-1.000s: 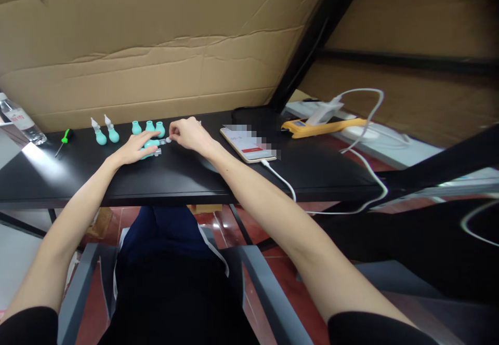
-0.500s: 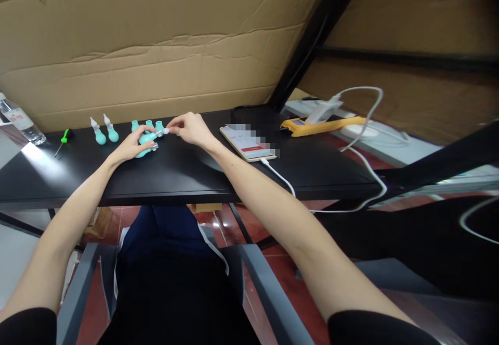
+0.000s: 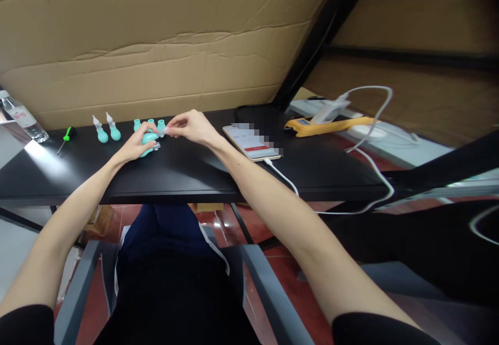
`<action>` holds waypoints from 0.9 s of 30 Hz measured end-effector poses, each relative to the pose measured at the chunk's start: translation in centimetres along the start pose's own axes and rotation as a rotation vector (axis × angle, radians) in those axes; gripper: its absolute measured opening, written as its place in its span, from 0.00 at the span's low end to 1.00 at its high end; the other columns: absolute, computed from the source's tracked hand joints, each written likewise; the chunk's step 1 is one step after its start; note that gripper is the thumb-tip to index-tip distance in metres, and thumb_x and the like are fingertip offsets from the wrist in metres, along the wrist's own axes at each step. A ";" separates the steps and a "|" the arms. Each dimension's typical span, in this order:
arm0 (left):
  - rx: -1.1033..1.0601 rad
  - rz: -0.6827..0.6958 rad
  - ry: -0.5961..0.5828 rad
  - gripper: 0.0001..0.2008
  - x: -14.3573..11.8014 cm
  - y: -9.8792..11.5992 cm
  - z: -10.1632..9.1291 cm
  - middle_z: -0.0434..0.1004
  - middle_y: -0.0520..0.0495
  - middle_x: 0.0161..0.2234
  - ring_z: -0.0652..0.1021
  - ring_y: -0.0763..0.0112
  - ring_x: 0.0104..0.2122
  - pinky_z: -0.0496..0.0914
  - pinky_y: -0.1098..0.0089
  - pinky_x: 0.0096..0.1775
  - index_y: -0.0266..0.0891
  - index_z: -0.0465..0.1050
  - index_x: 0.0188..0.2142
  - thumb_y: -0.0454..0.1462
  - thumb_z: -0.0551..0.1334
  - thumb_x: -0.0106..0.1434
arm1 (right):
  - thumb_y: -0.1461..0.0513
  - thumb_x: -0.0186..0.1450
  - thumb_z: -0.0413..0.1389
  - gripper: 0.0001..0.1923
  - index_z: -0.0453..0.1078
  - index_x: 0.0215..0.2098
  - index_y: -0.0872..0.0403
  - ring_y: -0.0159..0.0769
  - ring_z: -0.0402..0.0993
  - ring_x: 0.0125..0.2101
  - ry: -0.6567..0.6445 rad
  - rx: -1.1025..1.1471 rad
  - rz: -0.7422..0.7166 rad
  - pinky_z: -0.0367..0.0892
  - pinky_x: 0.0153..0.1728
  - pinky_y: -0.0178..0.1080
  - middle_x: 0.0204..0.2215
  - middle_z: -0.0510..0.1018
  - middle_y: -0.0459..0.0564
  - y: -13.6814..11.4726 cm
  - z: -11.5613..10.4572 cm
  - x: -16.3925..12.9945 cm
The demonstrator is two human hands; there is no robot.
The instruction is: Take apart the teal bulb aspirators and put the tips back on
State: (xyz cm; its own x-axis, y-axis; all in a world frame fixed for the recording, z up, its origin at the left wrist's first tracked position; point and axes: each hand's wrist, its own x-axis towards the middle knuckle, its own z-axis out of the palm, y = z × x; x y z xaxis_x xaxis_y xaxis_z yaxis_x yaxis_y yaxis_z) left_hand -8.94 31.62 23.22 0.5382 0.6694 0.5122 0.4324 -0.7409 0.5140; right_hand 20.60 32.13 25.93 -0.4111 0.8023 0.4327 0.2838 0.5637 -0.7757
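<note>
While the left hand (image 3: 136, 145) curls around a teal bulb (image 3: 148, 138) left of the frame's centre, the right hand (image 3: 194, 125) pinches a small translucent tip (image 3: 166, 131) at the bulb's right end. The left grip is closed on the bulb, thumb and fingers to either side; the right grip is closed on the tip between thumb and fingertips. Just below that bulb, partly covered by the left hand, shows more teal with a clear end piece (image 3: 156, 147). Right behind the hands stand three teal bulbs without tips (image 3: 161, 123), in a row on the black counter (image 3: 187, 178). Farther toward the left of the frame lie two bulbs with pointed clear tips (image 3: 114, 133), then a green-handled screwdriver (image 3: 67, 135) and, at the left edge, a water bottle (image 3: 26, 119). Right of centre lies a phone (image 3: 249, 141) with a white cable (image 3: 286, 177) plugged in.
</note>
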 end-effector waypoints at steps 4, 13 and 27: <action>0.060 0.040 0.010 0.36 -0.1 0.2 0.0 0.82 0.30 0.62 0.82 0.43 0.61 0.78 0.34 0.71 0.47 0.77 0.57 0.74 0.66 0.75 | 0.47 0.65 0.79 0.18 0.92 0.38 0.53 0.47 0.89 0.35 0.037 -0.024 -0.018 0.83 0.47 0.46 0.30 0.90 0.51 0.0 0.5 0.0; 0.175 0.101 -0.008 0.37 -0.2 0.8 0.0 0.84 0.33 0.59 0.84 0.46 0.61 0.79 0.39 0.71 0.44 0.78 0.54 0.74 0.58 0.80 | 0.60 0.68 0.72 0.07 0.92 0.33 0.53 0.42 0.87 0.32 -0.034 -0.084 0.035 0.80 0.44 0.42 0.27 0.89 0.49 -1.1 0.2 -0.6; 0.184 0.081 0.032 0.35 -0.4 0.3 0.6 0.84 0.32 0.59 0.84 0.44 0.59 0.80 0.38 0.68 0.46 0.76 0.58 0.72 0.58 0.81 | 0.61 0.71 0.74 0.06 0.92 0.36 0.53 0.44 0.92 0.33 0.071 -0.026 0.086 0.86 0.49 0.43 0.29 0.91 0.50 -1.6 2.1 -1.6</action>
State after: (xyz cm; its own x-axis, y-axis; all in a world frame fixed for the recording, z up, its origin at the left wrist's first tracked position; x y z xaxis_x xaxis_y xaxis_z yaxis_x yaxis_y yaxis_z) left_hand -8.58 31.05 22.76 0.5548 0.6061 0.5699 0.5149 -0.7882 0.3370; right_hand 18.96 29.56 25.53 -0.3218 0.8593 0.3975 0.3384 0.4965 -0.7994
